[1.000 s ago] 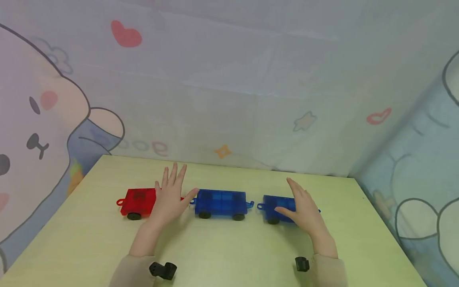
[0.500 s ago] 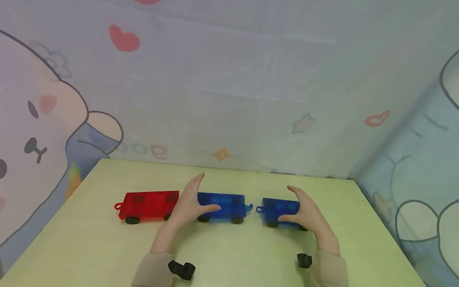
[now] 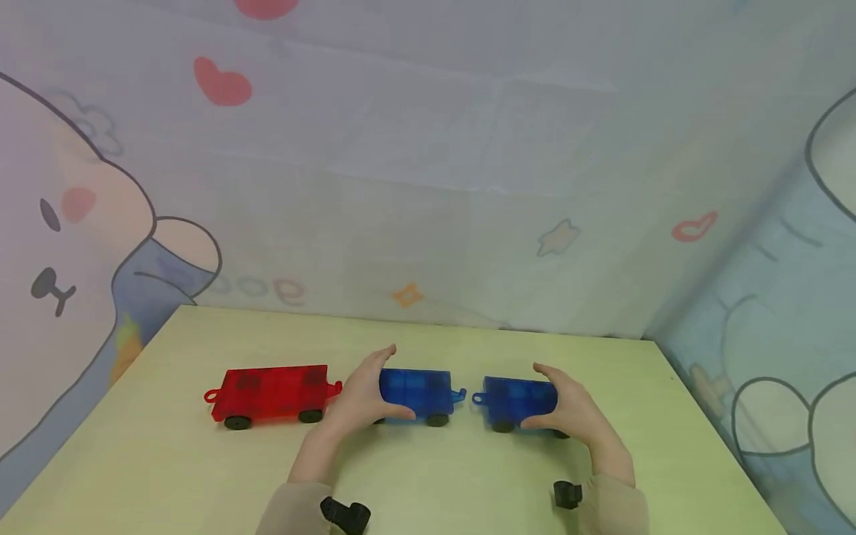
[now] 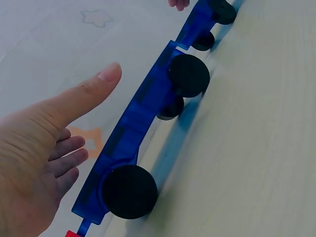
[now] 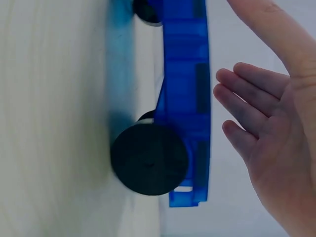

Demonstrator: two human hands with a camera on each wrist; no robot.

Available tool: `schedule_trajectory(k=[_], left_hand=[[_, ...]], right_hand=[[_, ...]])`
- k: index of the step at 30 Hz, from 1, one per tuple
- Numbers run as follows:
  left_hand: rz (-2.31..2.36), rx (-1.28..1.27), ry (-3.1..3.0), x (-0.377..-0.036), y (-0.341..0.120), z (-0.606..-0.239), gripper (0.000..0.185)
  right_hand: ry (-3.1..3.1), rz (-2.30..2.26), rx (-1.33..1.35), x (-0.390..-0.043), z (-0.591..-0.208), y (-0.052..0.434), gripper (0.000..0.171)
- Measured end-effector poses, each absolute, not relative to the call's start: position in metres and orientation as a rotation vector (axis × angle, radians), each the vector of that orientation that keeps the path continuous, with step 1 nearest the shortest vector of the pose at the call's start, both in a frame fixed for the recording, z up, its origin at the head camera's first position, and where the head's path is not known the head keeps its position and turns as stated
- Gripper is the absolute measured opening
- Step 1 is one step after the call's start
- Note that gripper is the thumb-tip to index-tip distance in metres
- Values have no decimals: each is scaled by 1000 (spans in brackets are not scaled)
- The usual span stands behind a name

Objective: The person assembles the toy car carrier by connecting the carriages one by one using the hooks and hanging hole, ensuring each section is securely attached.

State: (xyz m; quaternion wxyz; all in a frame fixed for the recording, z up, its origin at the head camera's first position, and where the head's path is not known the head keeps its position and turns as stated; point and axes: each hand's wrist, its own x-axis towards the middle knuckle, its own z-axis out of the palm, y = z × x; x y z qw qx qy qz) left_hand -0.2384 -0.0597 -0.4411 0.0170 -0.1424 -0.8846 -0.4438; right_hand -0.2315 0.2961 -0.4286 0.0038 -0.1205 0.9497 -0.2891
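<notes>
Three toy wagons with black wheels stand in a row on the pale table [image 3: 200, 475]: a red wagon [image 3: 267, 391], a middle blue wagon [image 3: 421, 392] and a right blue wagon [image 3: 516, 396]. My left hand [image 3: 391, 383] cups the middle wagon's left end, thumb in front and fingers behind. The left wrist view shows that hand [image 4: 84, 113] spread beside the blue wagon [image 4: 143, 118] with a small gap. My right hand [image 3: 551, 401] cups the right wagon's right end. Its fingers [image 5: 247, 113] hover just off the wagon [image 5: 185, 89]. The two blue wagons' hooks nearly meet.
A cartoon-printed cloth [image 3: 428, 186] hangs behind and on both sides of the table. The table's right edge [image 3: 702, 416] runs close to the right wagon. Bare tabletop lies in front of the wagons and left of the red one.
My left hand moved right from the red wagon to the middle blue wagon's left end. My right hand curved round the right wagon's end. The view tilted slightly.
</notes>
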Motion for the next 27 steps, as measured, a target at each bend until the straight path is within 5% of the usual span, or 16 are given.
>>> schedule_trajectory(k=[27], left_hand=[[-1101, -484, -2877, -243, -56, -453, 98]], right_hand=[[2920, -877, -421, -234, -439, 304, 95]])
